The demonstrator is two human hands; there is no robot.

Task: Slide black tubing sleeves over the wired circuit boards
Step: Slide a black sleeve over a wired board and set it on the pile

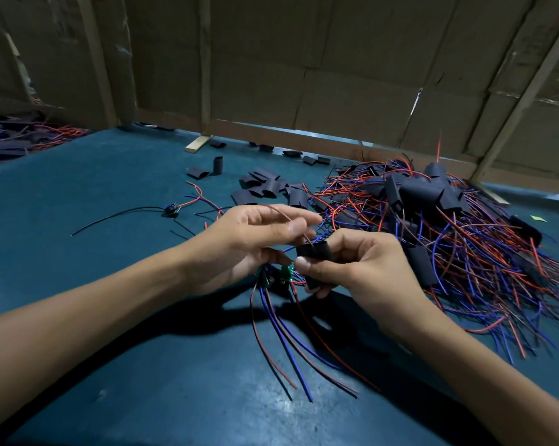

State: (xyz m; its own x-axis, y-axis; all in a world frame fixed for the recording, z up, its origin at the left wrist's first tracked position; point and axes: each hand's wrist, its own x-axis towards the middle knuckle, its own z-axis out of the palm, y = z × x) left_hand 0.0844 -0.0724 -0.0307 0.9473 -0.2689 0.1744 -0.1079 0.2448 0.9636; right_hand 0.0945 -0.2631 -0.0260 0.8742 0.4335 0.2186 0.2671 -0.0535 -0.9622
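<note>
Teal surface [143, 365] fills the lower frame; cardboard wall [303, 59] with wood battens runs across 12 o'clock. Big heap [448, 226] of sleeved boards with red, blue and brown leads sits at 2 to 3 o'clock, well right of centre; second, dimmer pile [17, 140] at 10 o'clock past the wall's edge. Loose sleeves [265, 186] lie flat in a cluster at 12 o'clock, just left of the heap; one more stands upright near it, others strewn along the wall base. Left hand [246, 243] is at centre, above the surface; fingers curled, thumb and forefinger pinching a brown lead [287, 212] that runs down into the sleeve; lower fingers hold green boards [284, 273], with their wires [287, 342] hanging toward 6 o'clock. Right hand [358, 268] is just beside it at 3 o'clock; thumb and fingers pinch a black sleeve [313, 251], which sits between the two hands, just above the boards. Lone unsleeved board [170, 210] with a long black lead lies at 10 o'clock from the hands.
</note>
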